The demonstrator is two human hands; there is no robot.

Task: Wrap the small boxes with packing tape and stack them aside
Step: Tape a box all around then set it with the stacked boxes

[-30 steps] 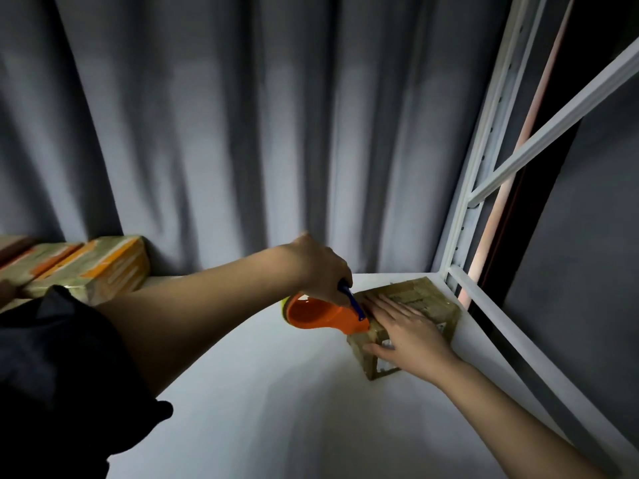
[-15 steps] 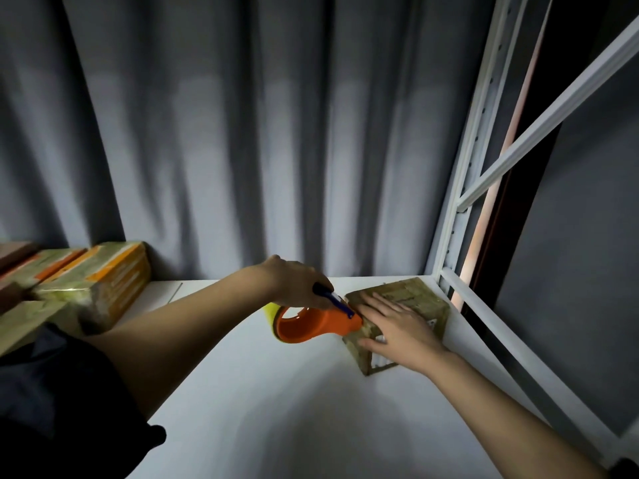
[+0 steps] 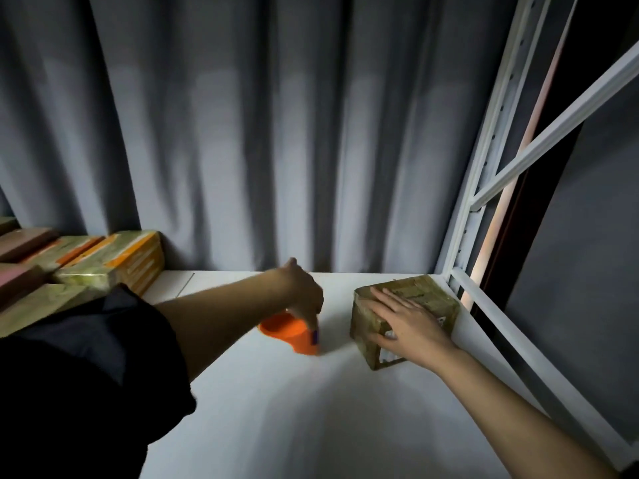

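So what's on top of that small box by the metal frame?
The right hand lies flat on the small box, fingers straight, covering much of its taped top. Whatever lies beneath the palm is hidden. Nothing else sits on it.

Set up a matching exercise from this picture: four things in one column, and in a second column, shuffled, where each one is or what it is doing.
Things
1. tape dispenser
2. small box
3. wrapped boxes
4. right hand

Places or states
A. piled at the far left
B. lying flat on top of the small box
C. orange, on the white table under the left hand
D. at the table's right edge, next to the white rack

Pairs: 1-C, 2-D, 3-A, 4-B
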